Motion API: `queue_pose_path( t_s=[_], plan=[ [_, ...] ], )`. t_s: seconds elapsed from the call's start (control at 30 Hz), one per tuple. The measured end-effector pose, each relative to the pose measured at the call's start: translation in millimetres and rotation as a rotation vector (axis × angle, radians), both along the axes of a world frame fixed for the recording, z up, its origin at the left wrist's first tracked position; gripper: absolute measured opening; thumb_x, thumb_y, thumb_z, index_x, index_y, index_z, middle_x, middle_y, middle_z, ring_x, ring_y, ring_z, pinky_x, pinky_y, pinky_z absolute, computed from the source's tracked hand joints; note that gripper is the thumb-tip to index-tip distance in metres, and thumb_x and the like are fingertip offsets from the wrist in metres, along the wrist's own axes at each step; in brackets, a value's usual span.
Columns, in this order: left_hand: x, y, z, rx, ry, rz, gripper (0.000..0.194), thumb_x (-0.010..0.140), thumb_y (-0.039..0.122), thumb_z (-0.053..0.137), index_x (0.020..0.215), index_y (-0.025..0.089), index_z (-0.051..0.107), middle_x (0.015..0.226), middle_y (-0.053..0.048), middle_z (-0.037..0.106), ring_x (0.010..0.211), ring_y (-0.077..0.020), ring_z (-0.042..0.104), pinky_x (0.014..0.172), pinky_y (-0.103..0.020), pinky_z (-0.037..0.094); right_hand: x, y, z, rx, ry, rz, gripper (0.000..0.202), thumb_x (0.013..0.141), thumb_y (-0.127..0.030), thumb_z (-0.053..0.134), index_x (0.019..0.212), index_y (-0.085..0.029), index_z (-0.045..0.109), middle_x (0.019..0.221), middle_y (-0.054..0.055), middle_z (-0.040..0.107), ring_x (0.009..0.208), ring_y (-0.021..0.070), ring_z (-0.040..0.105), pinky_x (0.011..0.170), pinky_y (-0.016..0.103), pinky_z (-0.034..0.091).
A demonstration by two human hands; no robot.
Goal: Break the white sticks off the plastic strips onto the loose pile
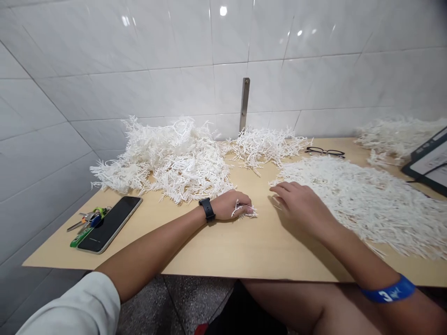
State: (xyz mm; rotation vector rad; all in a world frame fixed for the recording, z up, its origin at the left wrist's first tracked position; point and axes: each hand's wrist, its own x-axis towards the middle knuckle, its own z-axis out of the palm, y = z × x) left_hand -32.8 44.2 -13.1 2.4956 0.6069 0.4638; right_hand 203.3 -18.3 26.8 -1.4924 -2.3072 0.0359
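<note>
My left hand (233,204), with a black band at its wrist, rests low over the table and is closed on a few white branched pieces (239,209). To its right, my right hand (296,200) hovers at the left edge of a flat spread of white pieces (359,200); its fingers are pressed together around a thin white piece (275,201), only partly visible. A tall tangled heap of white branched pieces (174,160) stands behind my left hand. Another, lower heap (267,144) lies near the wall.
At the left are a phone (111,224) and keys (91,217). Eyeglasses (325,152) lie at the back. More white pieces (398,135) and a dark-edged device (431,160) are at the far right. A metal bracket (245,104) rises against the tiled wall.
</note>
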Motion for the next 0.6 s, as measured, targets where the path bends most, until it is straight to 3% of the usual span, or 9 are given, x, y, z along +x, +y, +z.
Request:
queue_pose_path(
  t_s=[0.17,0.27,0.37,0.5,0.6],
  plan=[
    [7,-8,-5.7,0.083,0.025,-0.065,0.030,0.095,0.038,0.045,0.081,0.017,0.062,0.078,-0.006,0.064,0.071,-0.0151,0.053,0.071,-0.027,0.038,-32,-5,-9.6,-0.336,0.095,0.093,0.039,0.094,-0.051,0.045,0.083,-0.020,0.066,0.081,0.009,0.069,0.070,0.0206,0.058,0.060,0.029,0.032],
    [7,-8,-5.3,0.097,0.002,-0.093,0.027,0.094,0.034,0.045,0.079,0.017,0.060,0.076,-0.006,0.062,0.070,-0.0152,0.052,0.070,-0.028,0.038,-39,-6,-13.8,-0.389,0.152,0.186,0.040,0.093,-0.051,0.046,0.076,-0.020,0.065,0.072,0.006,0.066,0.064,0.0177,0.053,0.058,0.029,0.028],
    [7,-8,-4.2,0.105,0.006,-0.119,0.028,0.095,0.033,0.044,0.077,0.017,0.057,0.075,-0.006,0.061,0.069,-0.0153,0.051,0.069,-0.028,0.037,-36,-6,-15.7,-0.462,0.213,0.250,0.043,0.094,-0.046,0.044,0.062,-0.020,0.055,0.056,-0.001,0.050,0.053,0.0122,0.039,0.054,0.028,0.024],
    [2,-5,-1.7,0.080,0.021,-0.101,0.032,0.096,0.036,0.043,0.071,0.017,0.052,0.069,-0.003,0.056,0.067,-0.0145,0.046,0.069,-0.029,0.035,-17,-5,-6.5,-0.467,0.323,0.222,0.045,0.089,-0.041,0.046,0.051,-0.020,0.031,0.051,-0.004,0.027,0.049,0.0101,0.027,0.050,0.027,0.020],
    [-5,-2,2.8,-0.060,-0.021,0.012,0.039,0.096,0.042,0.041,0.068,0.017,0.048,0.065,0.000,0.049,0.063,-0.0124,0.042,0.065,-0.027,0.034,5,-2,3.2,-0.313,0.423,0.091,0.044,0.091,-0.041,0.042,0.053,-0.021,0.032,0.052,-0.003,0.033,0.050,0.0119,0.034,0.051,0.027,0.027]
  ],
)
